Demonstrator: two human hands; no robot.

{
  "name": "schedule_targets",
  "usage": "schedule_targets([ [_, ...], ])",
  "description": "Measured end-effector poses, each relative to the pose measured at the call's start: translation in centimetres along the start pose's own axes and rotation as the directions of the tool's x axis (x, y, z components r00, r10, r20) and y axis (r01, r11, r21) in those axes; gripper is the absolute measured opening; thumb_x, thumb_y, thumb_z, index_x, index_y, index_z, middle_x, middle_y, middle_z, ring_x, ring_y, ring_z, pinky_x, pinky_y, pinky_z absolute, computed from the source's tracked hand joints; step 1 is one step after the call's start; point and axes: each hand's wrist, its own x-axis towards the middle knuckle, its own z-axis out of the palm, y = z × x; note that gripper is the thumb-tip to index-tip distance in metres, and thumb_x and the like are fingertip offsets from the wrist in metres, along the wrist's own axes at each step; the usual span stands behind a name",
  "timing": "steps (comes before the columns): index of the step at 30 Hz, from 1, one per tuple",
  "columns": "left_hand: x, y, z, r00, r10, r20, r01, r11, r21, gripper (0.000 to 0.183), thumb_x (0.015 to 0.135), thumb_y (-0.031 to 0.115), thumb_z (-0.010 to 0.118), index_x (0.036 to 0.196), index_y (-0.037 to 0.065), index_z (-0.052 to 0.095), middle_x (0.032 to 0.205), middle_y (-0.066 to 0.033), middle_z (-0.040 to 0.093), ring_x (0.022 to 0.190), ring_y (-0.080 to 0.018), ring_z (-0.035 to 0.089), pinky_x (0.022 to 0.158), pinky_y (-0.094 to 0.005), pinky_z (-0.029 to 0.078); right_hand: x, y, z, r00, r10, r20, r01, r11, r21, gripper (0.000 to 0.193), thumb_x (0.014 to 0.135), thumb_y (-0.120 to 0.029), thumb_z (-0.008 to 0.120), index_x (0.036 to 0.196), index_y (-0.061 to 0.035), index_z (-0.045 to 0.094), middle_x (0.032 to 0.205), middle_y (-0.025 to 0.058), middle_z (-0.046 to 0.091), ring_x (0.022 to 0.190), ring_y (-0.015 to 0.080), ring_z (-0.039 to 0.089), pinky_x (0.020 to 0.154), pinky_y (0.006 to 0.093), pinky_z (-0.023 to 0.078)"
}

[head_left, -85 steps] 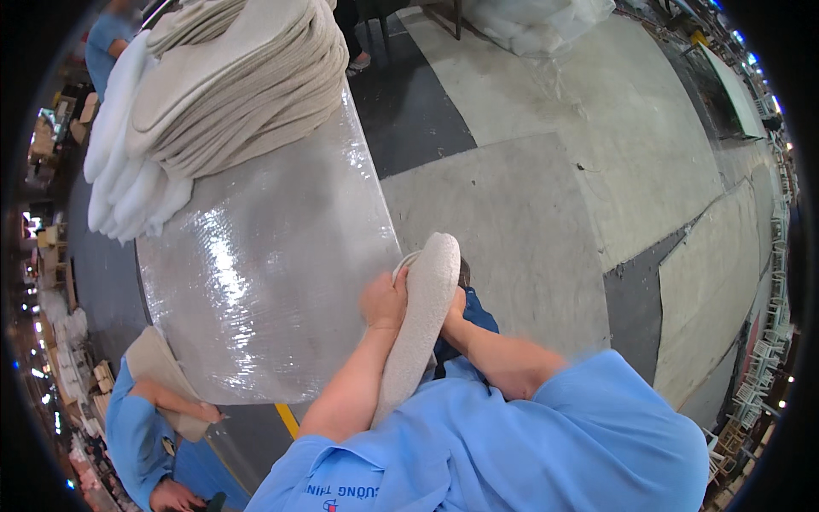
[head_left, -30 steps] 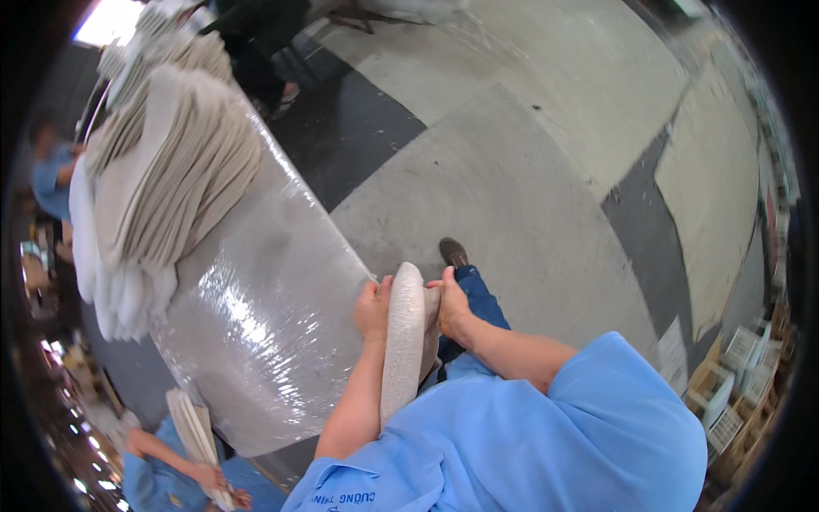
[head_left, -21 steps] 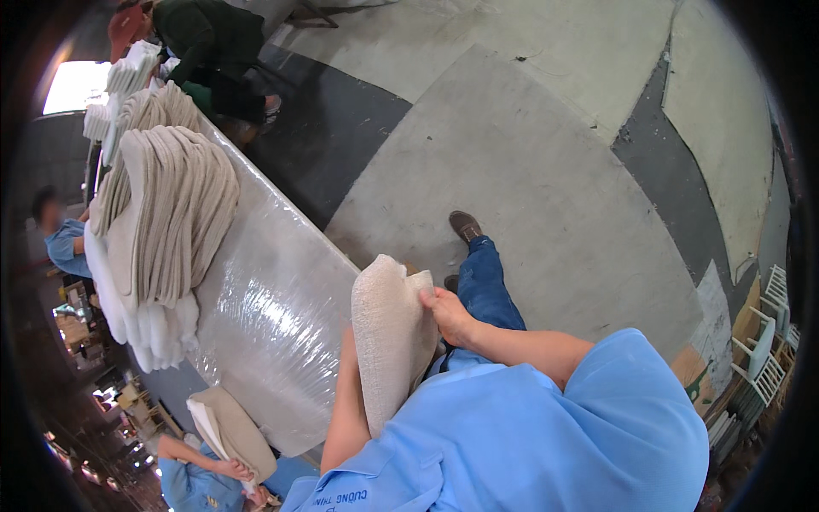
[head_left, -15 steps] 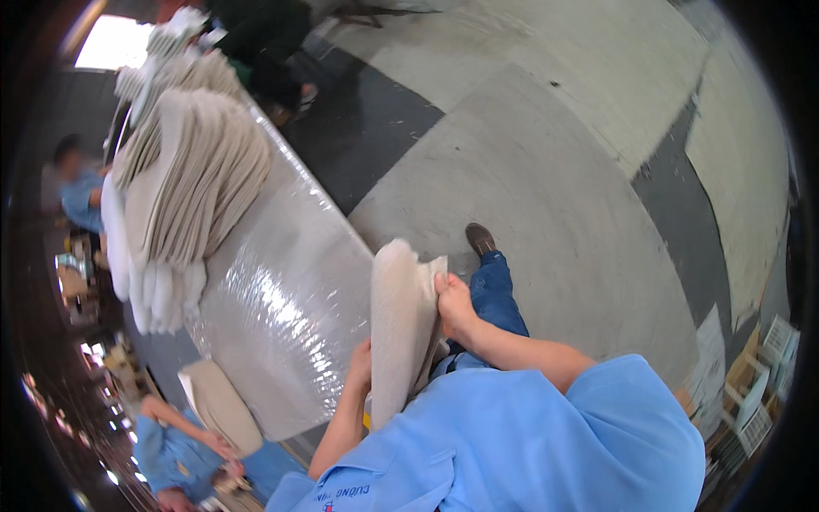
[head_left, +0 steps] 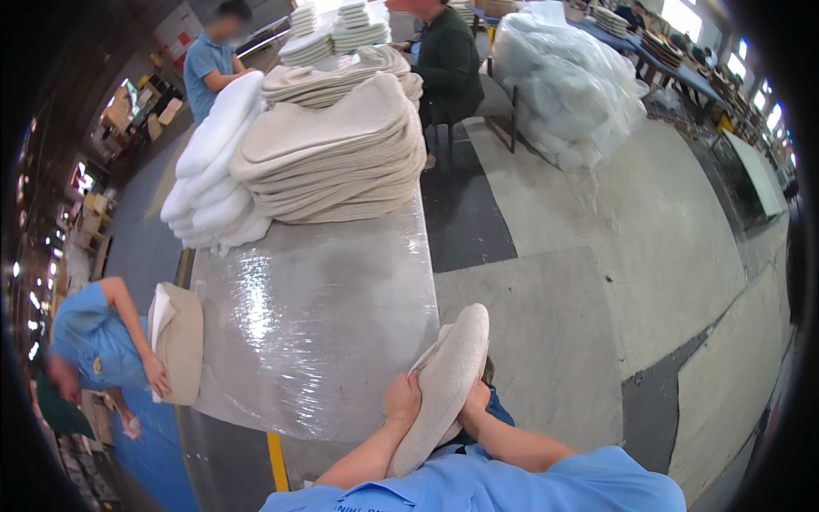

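A long beige cushion [head_left: 450, 367] in woolly fabric stands on edge in front of my body, close to the near right corner of the table. My left hand [head_left: 403, 399] grips its left side, fingers curled into a loose fold of the cover. On the opposite side, my right hand [head_left: 475, 403] is closed on the edge, its fingertips partly hidden behind the cushion. The lower end rests near my waist. A tall stack of beige cushion pieces [head_left: 341, 162] lies at the table's far end, with white padding pieces [head_left: 213, 183] piled on its left.
Shiny plastic film covers the table [head_left: 341, 299]. At the left, a co-worker [head_left: 107, 333] holds a beige cushion [head_left: 181, 341]. One person [head_left: 213, 68] stands behind the stacks; another [head_left: 448, 64] sits on a chair. A large clear plastic bag [head_left: 563, 85] stands on the floor.
My view has swung toward the table's far end. The cushion has turned and tilts to the right at its top. My left hand has moved up its side; both hands still hold it.
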Motion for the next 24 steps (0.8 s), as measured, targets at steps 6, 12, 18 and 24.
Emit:
schedule_targets([
  [6,-0.4,0.4,-1.1,0.994,0.012,0.106,-0.005,0.998,-0.063,0.055,0.104,0.053,0.048,0.092,0.003,0.068,0.087,-0.0287,0.07,0.084,-0.0506,0.067,0.075,-0.0582,0.051,2.5,2.4,0.5,0.957,-0.283,0.07,0.29,0.944,-0.156,0.036,0.097,-0.035,0.063,0.109,-0.0034,0.076,0.103,0.0188,0.077,0.097,0.036,0.075,0.084,0.0452,0.057],
  [12,-2.7,-2.0,-2.2,0.988,0.019,0.153,-0.01,0.998,-0.056,0.056,0.104,0.054,0.048,0.088,0.004,0.068,0.082,-0.0272,0.07,0.083,-0.0501,0.067,0.072,-0.0578,0.051,3.1,4.0,1.2,0.983,-0.167,0.079,0.171,0.985,-0.035,0.036,0.097,-0.035,0.063,0.112,-0.0045,0.076,0.105,0.0166,0.078,0.097,0.0328,0.075,0.084,0.0436,0.057],
  [18,-2.5,-2.6,-1.8,0.993,-0.037,0.114,0.034,0.999,0.031,0.059,0.104,0.058,0.046,0.089,0.004,0.066,0.085,-0.0254,0.071,0.08,-0.0492,0.068,0.071,-0.0581,0.052,3.5,4.0,2.2,0.977,-0.188,0.102,0.191,0.981,-0.02,0.037,0.097,-0.035,0.063,0.115,-0.0056,0.076,0.106,0.0143,0.078,0.097,0.0296,0.075,0.084,0.0421,0.057],
  [24,-3.4,-4.9,-4.0,0.951,0.028,0.307,0.032,0.982,-0.189,0.061,0.103,0.059,0.048,0.092,0.003,0.069,0.085,-0.0245,0.072,0.084,-0.0494,0.068,0.073,-0.0557,0.052,5.3,4.6,1.1,0.977,-0.18,0.115,0.173,0.983,0.07,0.037,0.098,-0.035,0.062,0.119,-0.0068,0.075,0.109,0.0118,0.078,0.098,0.0262,0.075,0.084,0.0404,0.058],
])
